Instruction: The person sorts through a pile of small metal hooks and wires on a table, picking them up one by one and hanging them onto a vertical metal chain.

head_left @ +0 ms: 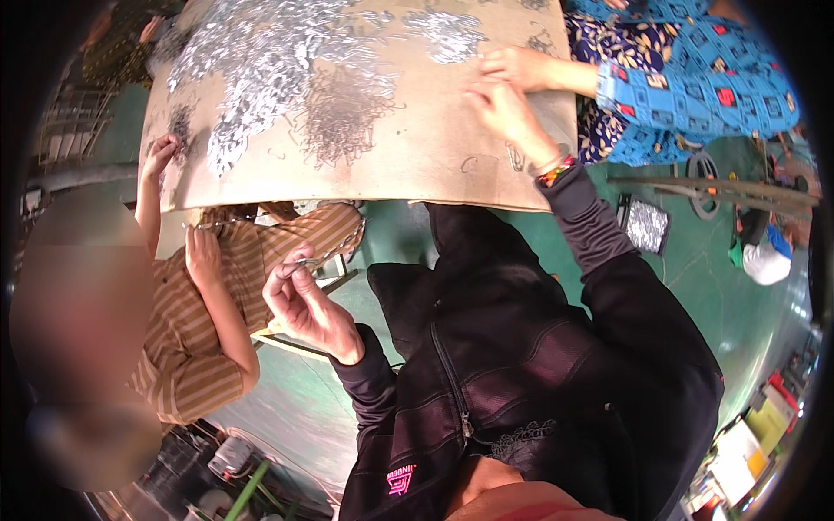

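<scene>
My left hand (pixel 306 306) is raised in front of the table edge, thumb and fingers pinched on a thin metal chain (pixel 334 252). The chain runs off to the right of the fingertips. My right hand (pixel 511 115) reaches over the brown tabletop (pixel 426 165), fingers bent together. Whatever is at its fingertips is too small and blurred to make out. Right beside it lies a co-worker's hand (pixel 526 68) in a blue patterned sleeve. A few loose wire links (pixel 515 157) rest near my right wrist.
Shiny metal links (pixel 261 74) spread across the left of the table, with a darker wire heap (pixel 343 117) beside them and a smaller bright pile (pixel 445 36) farther back. A person in a striped brown shirt (pixel 195 347) sits close on my left. A tray (pixel 645 224) stands on the right.
</scene>
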`<move>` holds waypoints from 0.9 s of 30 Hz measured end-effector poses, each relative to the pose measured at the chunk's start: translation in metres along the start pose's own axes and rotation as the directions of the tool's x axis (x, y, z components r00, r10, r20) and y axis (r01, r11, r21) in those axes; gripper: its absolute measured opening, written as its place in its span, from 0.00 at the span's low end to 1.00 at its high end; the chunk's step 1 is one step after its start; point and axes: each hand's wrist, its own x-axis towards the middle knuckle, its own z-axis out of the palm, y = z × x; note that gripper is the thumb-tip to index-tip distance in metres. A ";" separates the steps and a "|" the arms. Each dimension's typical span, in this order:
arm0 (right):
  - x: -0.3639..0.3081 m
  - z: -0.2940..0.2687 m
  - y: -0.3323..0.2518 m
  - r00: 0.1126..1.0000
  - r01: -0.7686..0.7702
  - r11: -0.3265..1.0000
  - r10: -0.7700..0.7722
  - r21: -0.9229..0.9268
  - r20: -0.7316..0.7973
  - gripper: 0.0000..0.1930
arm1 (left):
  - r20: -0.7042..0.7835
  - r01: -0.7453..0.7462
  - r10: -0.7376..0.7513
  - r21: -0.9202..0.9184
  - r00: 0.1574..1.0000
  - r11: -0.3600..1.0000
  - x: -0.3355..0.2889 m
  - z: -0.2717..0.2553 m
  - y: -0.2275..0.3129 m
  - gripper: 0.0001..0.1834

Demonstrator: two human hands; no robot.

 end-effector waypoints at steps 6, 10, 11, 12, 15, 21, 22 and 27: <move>0.033 0.001 0.023 0.971 0.224 0.971 -0.230 -0.081 -0.068 0.04 | -0.067 0.062 -0.067 -0.086 0.995 0.994 -0.005 -0.004 0.006 0.03; 0.079 0.026 0.038 0.934 0.346 0.925 -0.355 -0.156 -0.030 0.04 | -0.036 0.041 -0.044 -0.078 0.998 0.996 -0.001 0.000 0.014 0.04; 0.087 0.039 0.058 0.916 0.395 0.897 -0.400 -0.199 0.013 0.04 | -0.045 0.045 -0.049 -0.081 0.998 0.996 -0.002 0.000 0.013 0.04; 0.091 0.056 0.077 0.991 0.120 0.942 -0.130 0.313 0.012 0.04 | -0.022 0.040 -0.042 -0.094 0.999 0.995 -0.002 0.001 0.014 0.04; 0.094 0.054 0.051 0.937 -0.018 1.000 0.017 -0.001 0.350 0.10 | -0.086 0.012 -0.008 0.045 0.996 0.999 -0.007 0.000 0.013 0.03; 0.053 0.050 0.029 0.993 0.116 0.922 -0.114 -0.369 0.027 0.17 | -0.051 -0.020 0.028 0.150 0.998 0.988 -0.007 -0.017 0.011 0.06; 0.055 0.060 0.016 0.990 0.126 0.931 -0.139 -0.343 -0.015 0.17 | -0.071 -0.014 0.024 0.148 0.997 0.989 -0.005 -0.029 0.018 0.07; 0.043 0.052 0.042 0.976 -0.007 0.973 -0.044 -0.230 -0.215 0.19 | 0.041 -0.083 0.079 0.103 0.996 0.991 0.009 -0.033 0.013 0.08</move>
